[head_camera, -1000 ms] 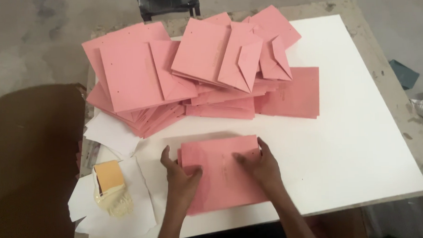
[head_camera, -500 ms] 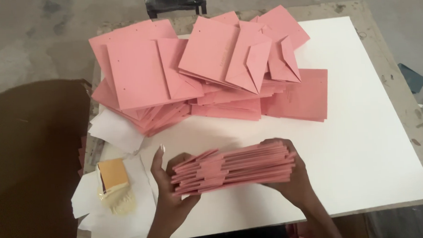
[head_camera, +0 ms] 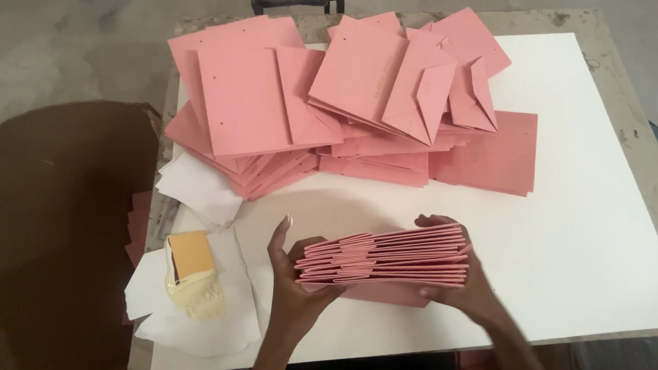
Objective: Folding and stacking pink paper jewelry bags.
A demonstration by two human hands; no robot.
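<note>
From the left: a glue-smeared yellow pad (head_camera: 190,266) on white paper scraps (head_camera: 201,316), then the left hand (head_camera: 292,283) and right hand (head_camera: 452,287) clamped on either end of a stack of pink folded envelopes (head_camera: 384,258) stood on edge at the near side of the white table (head_camera: 604,217), with loose pink envelopes (head_camera: 340,103) heaped behind.

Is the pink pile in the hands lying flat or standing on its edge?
Standing on edge: the pink stack shows its stacked folded edges, pressed between the left hand and right hand.

2 hands (head_camera: 292,283), 1 held stack (head_camera: 384,260), 1 sponge (head_camera: 190,254)
</note>
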